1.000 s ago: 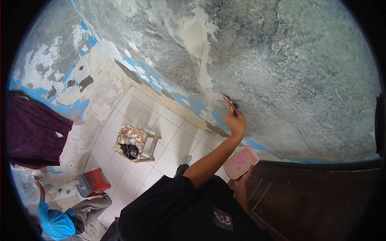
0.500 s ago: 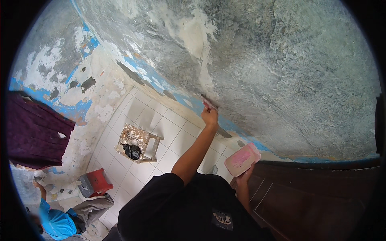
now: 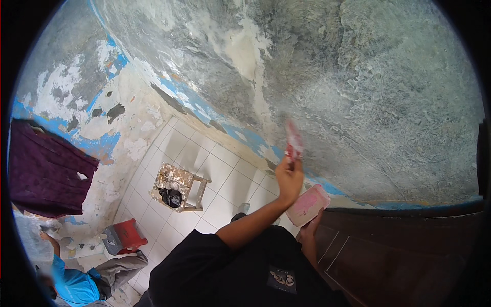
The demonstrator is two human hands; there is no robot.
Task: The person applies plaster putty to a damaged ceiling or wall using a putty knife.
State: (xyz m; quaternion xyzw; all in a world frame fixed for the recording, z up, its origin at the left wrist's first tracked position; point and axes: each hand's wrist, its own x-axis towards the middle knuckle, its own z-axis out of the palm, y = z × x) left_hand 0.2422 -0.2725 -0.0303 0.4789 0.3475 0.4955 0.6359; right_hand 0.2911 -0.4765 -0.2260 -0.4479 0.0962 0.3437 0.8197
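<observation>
My left hand (image 3: 289, 180) grips a putty knife (image 3: 294, 146) with a reddish handle. Its blade is smeared by motion and points up toward the wall; whether it touches is unclear. Below and to the right, my right hand (image 3: 310, 227) holds a shallow pale pink tray (image 3: 308, 205) by its edge, with pink and whitish residue inside. The grey, rough wall (image 3: 353, 102) fills the far side. A pale filler streak (image 3: 248, 56) runs down it to a band of flaking blue paint (image 3: 199, 107).
On the white tiled floor stands a paint-spattered stool (image 3: 174, 176) with a black plastic bag (image 3: 170, 197) on it. A co-worker in a blue shirt (image 3: 76, 284) reaches to the left wall beside a red and grey step stool (image 3: 125, 237). Purple cloth (image 3: 48, 171) hangs there; dark brown panelling (image 3: 388, 250) lies right.
My left hand has drawn the putty knife back from the wall's lower edge, rightward and nearer the tray, its blade now pointing up. The tray stays nearly in place.
</observation>
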